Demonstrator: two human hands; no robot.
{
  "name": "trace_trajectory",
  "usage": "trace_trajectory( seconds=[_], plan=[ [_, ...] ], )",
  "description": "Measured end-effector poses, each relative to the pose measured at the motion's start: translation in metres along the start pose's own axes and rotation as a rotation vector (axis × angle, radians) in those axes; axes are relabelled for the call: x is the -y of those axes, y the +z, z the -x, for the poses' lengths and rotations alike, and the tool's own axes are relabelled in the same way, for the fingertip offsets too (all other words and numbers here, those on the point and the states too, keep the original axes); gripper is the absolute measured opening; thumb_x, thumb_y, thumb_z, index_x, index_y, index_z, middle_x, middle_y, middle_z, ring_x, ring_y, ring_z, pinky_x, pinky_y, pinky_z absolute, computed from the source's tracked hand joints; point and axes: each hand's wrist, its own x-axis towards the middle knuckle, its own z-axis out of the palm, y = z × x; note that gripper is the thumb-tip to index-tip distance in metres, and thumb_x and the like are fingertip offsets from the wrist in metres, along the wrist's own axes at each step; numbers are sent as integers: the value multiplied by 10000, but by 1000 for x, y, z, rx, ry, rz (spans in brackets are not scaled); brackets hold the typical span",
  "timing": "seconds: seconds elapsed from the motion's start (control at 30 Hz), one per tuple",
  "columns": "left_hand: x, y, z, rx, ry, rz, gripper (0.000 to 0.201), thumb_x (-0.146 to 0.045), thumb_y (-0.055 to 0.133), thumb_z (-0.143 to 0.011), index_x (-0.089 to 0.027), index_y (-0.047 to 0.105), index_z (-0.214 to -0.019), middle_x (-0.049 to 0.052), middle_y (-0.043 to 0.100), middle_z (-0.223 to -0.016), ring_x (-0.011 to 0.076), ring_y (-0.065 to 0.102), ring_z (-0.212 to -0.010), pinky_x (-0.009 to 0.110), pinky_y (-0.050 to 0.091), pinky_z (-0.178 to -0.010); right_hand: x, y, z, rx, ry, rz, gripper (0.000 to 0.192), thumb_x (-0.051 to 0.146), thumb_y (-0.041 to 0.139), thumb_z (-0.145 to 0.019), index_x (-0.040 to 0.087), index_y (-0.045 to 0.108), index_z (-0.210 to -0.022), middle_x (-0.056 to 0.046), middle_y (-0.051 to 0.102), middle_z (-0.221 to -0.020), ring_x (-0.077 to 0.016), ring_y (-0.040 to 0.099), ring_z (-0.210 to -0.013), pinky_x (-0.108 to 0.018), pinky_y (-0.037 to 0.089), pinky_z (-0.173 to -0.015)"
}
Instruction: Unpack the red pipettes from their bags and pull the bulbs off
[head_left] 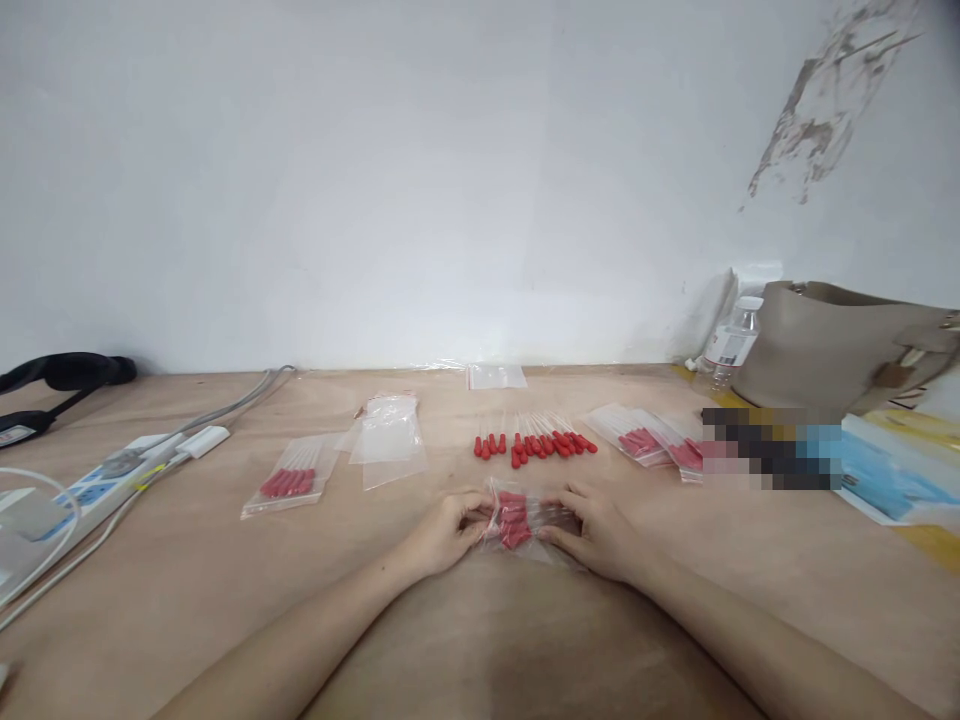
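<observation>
Between my hands is a small clear plastic bag (514, 520) with several red-tipped pieces inside. My left hand (456, 528) grips its left edge between thumb and fingers. At the right edge, my right hand (596, 530) pinches the plastic in the same way. Just beyond the bag lie loose thin white sticks with red bulb-shaped ends (541, 446), side by side in a row. A filled bag (289, 480) of the same red-ended sticks rests to the left, and two more filled bags (651, 440) overlap on the right.
Flat clear bags (388, 440) are stacked left of the loose sticks; another bag (497, 377) lies by the wall. A power strip (94, 495) with cables runs along the left. At right stand a plastic bottle (733, 340) and a beige handbag (825, 340), near a blue package (896, 475).
</observation>
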Motion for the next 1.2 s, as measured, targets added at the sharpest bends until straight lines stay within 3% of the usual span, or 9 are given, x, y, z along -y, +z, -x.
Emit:
trace_trajectory(
  seconds=[0.23,0.4,0.6,0.87,1.07,1.2],
  plan=[
    [-6,-2,-2,3,53,-136,293,-328,602,-739,-202,634,-1002,61,550,-956,135,528,-732,231,439,-660,-3,11,0,-54,-41,87,232,349,469,-823,183,571,-951,-70,568,-862,-172,541,-764,-303,434,-675],
    [-18,-4,0,85,178,-296,303,-273,566,-760,-218,587,-1057,60,547,-984,180,514,-883,273,425,-764,-4,10,-1,-69,-33,20,210,339,463,-827,180,571,-912,-57,558,-828,-152,535,-716,-284,439,-639],
    [-17,3,5,50,114,-511,116,-201,472,-778,-176,506,-886,56,506,-905,183,488,-828,294,417,-736,-1,3,2,7,-37,-41,316,382,558,-760,196,548,-1016,-51,537,-861,-152,519,-735,-291,435,-656],
    [-11,18,6,-28,119,-684,179,-179,344,-855,-175,460,-991,77,493,-986,203,478,-895,348,389,-820,0,4,1,-13,-10,-42,276,343,554,-764,194,556,-996,-47,527,-846,-148,503,-714,-295,427,-655],
    [-16,14,8,-7,46,-556,159,-189,451,-796,-173,477,-952,68,508,-953,196,487,-859,319,408,-759,-1,5,1,-14,-25,-49,242,300,535,-775,186,553,-987,-48,524,-858,-149,500,-739,-291,420,-670],
    [-13,13,7,-84,13,-330,162,-220,478,-791,-181,517,-943,39,522,-901,151,498,-779,261,412,-693,1,4,1,-10,-6,-45,215,307,523,-783,185,551,-958,-44,519,-855,-147,496,-738,-288,412,-668]
  ],
)
